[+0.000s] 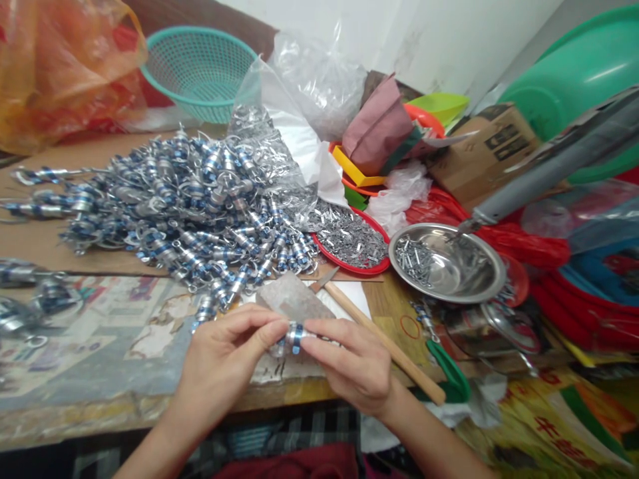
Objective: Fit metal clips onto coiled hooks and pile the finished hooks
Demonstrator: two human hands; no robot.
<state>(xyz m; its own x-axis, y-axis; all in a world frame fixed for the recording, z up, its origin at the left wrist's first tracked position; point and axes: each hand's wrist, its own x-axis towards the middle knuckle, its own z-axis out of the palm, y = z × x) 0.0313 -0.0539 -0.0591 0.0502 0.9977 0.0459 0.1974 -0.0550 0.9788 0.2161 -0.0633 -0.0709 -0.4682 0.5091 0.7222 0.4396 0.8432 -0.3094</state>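
Observation:
My left hand (224, 362) and my right hand (352, 362) meet near the table's front edge, both pinching one small silver-and-blue metal part (294, 336) between fingertips. The part sits over a grey stone block (294, 299). Behind the hands lies a large heap of like silver-and-blue parts (190, 199), strung in rows across brown cardboard. A wooden-handled tool (384, 342) lies slantwise just right of my right hand.
A red tray of small metal pieces (349, 236) and a steel bowl of screws (446, 263) stand right of the heap. A teal basket (200, 66), plastic bags, a cardboard box (484, 153) and green-handled pliers (449, 372) crowd the back and right.

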